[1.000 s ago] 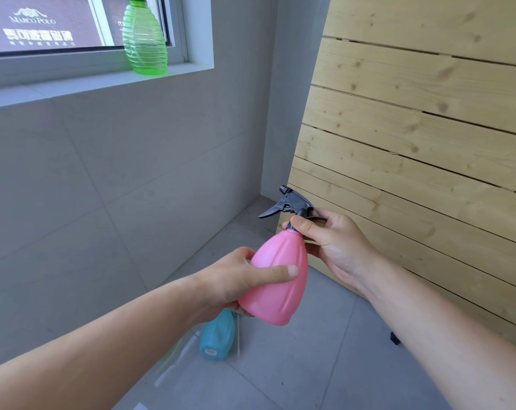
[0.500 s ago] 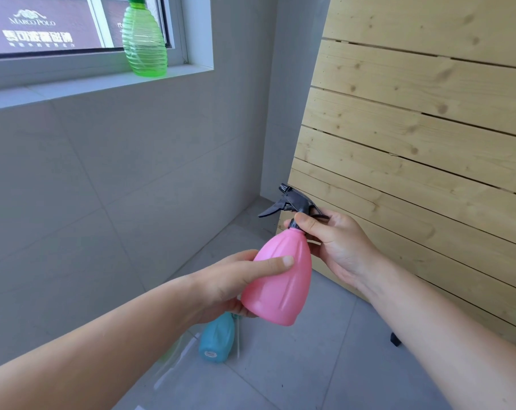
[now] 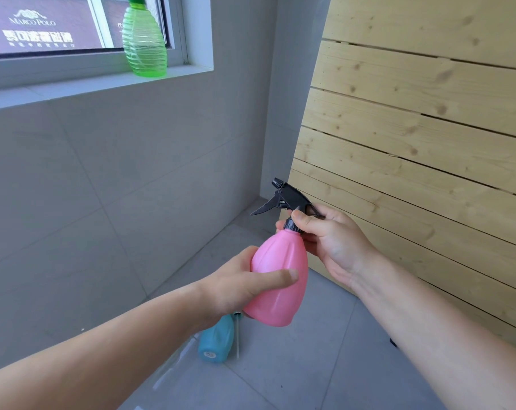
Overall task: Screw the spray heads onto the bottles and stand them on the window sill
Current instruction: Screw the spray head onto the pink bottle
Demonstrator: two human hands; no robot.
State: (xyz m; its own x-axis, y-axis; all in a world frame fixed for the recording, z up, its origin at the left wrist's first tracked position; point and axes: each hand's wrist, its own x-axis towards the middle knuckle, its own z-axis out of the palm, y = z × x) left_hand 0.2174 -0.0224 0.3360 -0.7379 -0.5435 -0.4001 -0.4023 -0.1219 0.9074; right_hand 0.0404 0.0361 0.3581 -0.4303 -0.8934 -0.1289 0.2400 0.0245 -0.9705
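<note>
A pink bottle (image 3: pixel 280 270) is held in mid-air in front of me, tilted a little to the right. My left hand (image 3: pixel 239 282) wraps its belly, thumb across the front. A black spray head (image 3: pixel 289 198) sits on its neck, nozzle pointing left. My right hand (image 3: pixel 330 241) pinches the black collar under the head with thumb and fingers. A green bottle (image 3: pixel 143 42) stands upright on the window sill (image 3: pixel 73 87) at the upper left. A blue bottle (image 3: pixel 217 340) lies on the floor below my left hand, partly hidden by it.
A slatted wooden panel (image 3: pixel 413 128) leans against the wall on the right, close behind my right hand. Grey tiled wall runs under the sill. A thin clear tube (image 3: pixel 238 335) lies on the grey floor tiles beside the blue bottle.
The pink bottle and both hands have risen slightly. My right thumb has shifted around the collar of the spray head.
</note>
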